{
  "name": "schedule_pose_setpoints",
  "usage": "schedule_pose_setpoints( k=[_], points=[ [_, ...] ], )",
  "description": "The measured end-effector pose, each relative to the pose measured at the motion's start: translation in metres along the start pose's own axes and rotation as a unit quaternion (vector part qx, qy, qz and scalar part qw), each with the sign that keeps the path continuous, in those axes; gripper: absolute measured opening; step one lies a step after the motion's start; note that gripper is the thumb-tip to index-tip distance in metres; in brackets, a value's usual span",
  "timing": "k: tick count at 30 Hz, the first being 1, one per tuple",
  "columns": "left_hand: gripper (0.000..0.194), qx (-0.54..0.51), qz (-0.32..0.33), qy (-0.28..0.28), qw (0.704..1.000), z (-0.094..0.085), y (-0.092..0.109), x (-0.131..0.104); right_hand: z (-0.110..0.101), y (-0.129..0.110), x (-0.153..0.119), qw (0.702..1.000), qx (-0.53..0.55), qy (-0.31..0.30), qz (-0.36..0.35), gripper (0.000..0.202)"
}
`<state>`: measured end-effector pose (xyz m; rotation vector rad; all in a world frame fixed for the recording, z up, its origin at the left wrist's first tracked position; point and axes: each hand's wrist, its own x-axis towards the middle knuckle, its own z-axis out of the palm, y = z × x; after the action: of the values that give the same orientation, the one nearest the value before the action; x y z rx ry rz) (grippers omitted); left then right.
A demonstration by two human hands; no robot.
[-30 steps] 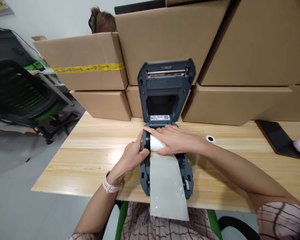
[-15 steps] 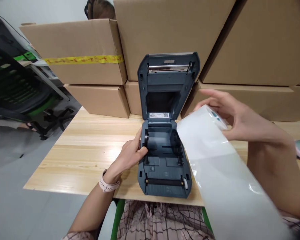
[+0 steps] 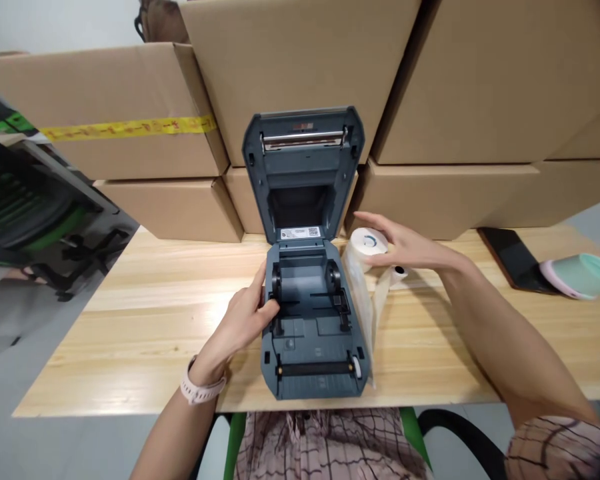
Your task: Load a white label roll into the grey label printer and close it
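A dark grey label printer [image 3: 310,347] sits on the wooden table in front of me, its lid [image 3: 305,160] raised and leaning back. Inside the bay are two black roll holders and a black roller near the front. My left hand [image 3: 245,317] holds the printer's left side, thumb over the rim and fingers along the outer wall. To the right of the printer, a white label roll [image 3: 367,241] stands on end, with my right hand [image 3: 397,243] around it. A loose strip of labels [image 3: 363,300] hangs from it beside the printer. A small white roll [image 3: 398,275] lies just in front.
Cardboard boxes [image 3: 300,73] are stacked along the table's back edge. A dark phone [image 3: 515,257] and a pale green cup [image 3: 587,275] lie at the right. An office chair [image 3: 35,193] stands on the floor at the left.
My right hand has brought the label roll down from the air to the table, right of the printer. The strip now hangs beside the printer. My left hand stays on the printer; the view shifted right.
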<state>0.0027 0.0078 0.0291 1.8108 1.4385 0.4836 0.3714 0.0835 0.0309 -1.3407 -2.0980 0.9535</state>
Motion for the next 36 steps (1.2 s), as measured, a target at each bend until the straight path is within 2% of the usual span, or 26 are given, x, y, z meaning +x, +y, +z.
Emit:
schedule_pose_setpoints(
  k=[2,4,8,10,13,15,17,18,19,20,22,24,27,31,36],
  points=[
    [0.086,0.003,0.007,0.003,1.000,-0.001,0.001,0.000,-0.008,0.020,-0.021,0.993,0.116,0.031,0.000,0.095],
    [0.086,0.015,0.004,0.002,1.000,-0.001,0.003,0.000,-0.014,0.038,-0.043,0.985,0.172,0.024,0.010,0.083],
    [0.087,0.038,-0.012,-0.004,0.999,-0.002,0.007,0.000,-0.009,0.054,-0.071,0.982,0.157,-0.101,0.036,0.054],
    [0.088,0.035,-0.010,0.000,0.999,-0.002,0.009,-0.001,0.000,0.052,-0.073,0.978,0.161,-0.130,0.028,0.043],
    [0.086,0.031,-0.006,0.010,0.999,-0.001,0.010,-0.002,0.008,0.031,-0.069,0.966,0.202,-0.162,-0.014,0.044],
    [0.085,0.027,-0.003,0.013,1.000,0.000,0.010,-0.002,0.012,0.000,-0.065,0.950,0.246,-0.173,-0.085,0.054],
    [0.084,0.016,0.002,0.012,1.000,0.000,0.010,-0.003,0.019,-0.043,-0.058,0.940,0.242,-0.173,-0.164,0.054],
    [0.085,0.010,0.004,0.012,1.000,0.000,0.010,-0.003,0.025,-0.065,-0.053,0.952,0.185,-0.171,-0.175,0.047],
    [0.085,0.008,0.003,0.012,1.000,0.000,0.009,-0.003,0.033,-0.086,-0.046,0.971,0.090,-0.160,-0.156,0.040],
    [0.086,0.009,0.002,0.012,1.000,0.000,0.009,-0.003,0.041,-0.104,-0.037,0.976,0.003,-0.140,-0.169,0.038],
    [0.086,0.012,0.002,0.011,1.000,0.000,0.008,-0.003,0.062,-0.127,-0.019,0.963,-0.150,-0.115,-0.194,0.038],
    [0.086,0.011,0.000,0.007,1.000,0.000,0.007,-0.002,0.080,-0.131,-0.002,0.939,-0.251,-0.107,-0.212,0.037],
    [0.085,0.013,-0.004,0.003,1.000,0.000,0.007,-0.002,0.097,-0.121,0.013,0.917,-0.317,-0.115,-0.215,0.030],
    [0.081,0.025,0.013,0.017,0.999,0.001,0.006,-0.003,0.099,-0.112,0.014,0.911,-0.316,-0.128,-0.232,0.029],
    [0.077,0.018,0.030,0.019,0.999,0.001,0.003,-0.004,0.097,-0.114,0.001,0.927,-0.244,-0.136,-0.252,0.035]
  ],
)
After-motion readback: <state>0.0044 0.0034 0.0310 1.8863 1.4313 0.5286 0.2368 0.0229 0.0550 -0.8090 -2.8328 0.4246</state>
